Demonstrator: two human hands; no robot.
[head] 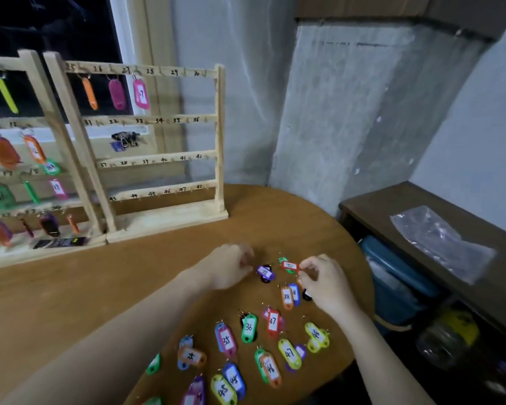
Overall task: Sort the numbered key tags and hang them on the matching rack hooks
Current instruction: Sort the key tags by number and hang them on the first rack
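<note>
Several coloured numbered key tags lie on the round wooden table (100,287), among them an orange 38 tag (287,297), a red 37 tag (272,322), a green 36 tag (249,328) and a yellow 47 tag (289,353). My right hand (323,283) pinches a red tag (289,266) lying over a green one. My left hand (231,266) hovers with curled fingers just left of a purple tag (265,272); whether it holds anything is unclear. The right wooden rack (158,159), hooks numbered 25 to 48, carries an orange, a purple and a pink tag (141,93) on its top row.
A second rack (21,159) at the left carries several tags. A bunch of black clips (126,138) hangs behind the right rack. Right of the table stands a dark shelf (438,217) with a plastic bag (438,244) on top and containers below.
</note>
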